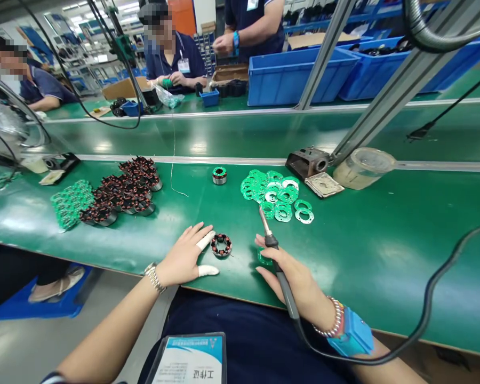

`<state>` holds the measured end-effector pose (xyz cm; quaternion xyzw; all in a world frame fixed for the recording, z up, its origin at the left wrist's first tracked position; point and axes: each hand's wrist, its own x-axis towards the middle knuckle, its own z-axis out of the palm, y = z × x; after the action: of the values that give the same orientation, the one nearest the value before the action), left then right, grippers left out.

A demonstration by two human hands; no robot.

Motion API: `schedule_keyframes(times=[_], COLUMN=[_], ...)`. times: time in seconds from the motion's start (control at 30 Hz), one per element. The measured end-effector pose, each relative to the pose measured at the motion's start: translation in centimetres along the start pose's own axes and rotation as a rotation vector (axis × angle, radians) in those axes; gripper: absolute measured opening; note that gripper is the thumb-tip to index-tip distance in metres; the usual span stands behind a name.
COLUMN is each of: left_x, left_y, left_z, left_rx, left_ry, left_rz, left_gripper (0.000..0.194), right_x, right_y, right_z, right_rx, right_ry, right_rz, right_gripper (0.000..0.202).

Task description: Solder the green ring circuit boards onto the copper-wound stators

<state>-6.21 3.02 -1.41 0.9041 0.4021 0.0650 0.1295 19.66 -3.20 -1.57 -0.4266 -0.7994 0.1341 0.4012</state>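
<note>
My left hand [182, 258] lies with fingers spread at the table's near edge, white covers on its thumb and a fingertip. Just right of those fingers sits a wound motor stator [221, 254], its copper coils facing up. My right hand [300, 280] holds a soldering iron [286, 292], tip pointing up and away. Under the right fingers lies a green ring circuit board [263, 258], partly hidden; I cannot tell if they touch it. Farther back stands a stator with a green board on top [220, 177]. Loose ring boards [283, 212] are piled beyond the iron's tip.
Many wound stators [134, 192] cluster at left beside a sheet of green boards [72, 202]. An iron stand [310, 161] and a cloudy plastic tub [362, 169] stand back right. The iron's cord [426, 298] crosses my right forearm. Co-workers sit and stand across the bench.
</note>
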Motion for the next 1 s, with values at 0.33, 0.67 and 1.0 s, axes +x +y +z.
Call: schedule_keyframes(times=[0.33,0.67,1.0], left_x=[1.9,2.3,2.0], left_y=[-0.3,1.3,5.7], left_z=[-0.1,-0.5,-0.7], left_rx=[-0.331,-0.564,-0.723], left_ry=[0.010,-0.002,0.026], left_rz=[0.042,-0.048,-0.128], left_gripper=[0.084,0.055,0.052], right_x=[-1.4,-1.5,-0.2], right_y=[0.6,1.4,-2.0], right_z=[-0.5,0.2,-0.2], right_rx=[-0.019,-0.020,0.160], right_ry=[0.028,-0.082,0.158], right_rz=[0.089,0.108,0.294], right_gripper=[0.030,0.027,0.023])
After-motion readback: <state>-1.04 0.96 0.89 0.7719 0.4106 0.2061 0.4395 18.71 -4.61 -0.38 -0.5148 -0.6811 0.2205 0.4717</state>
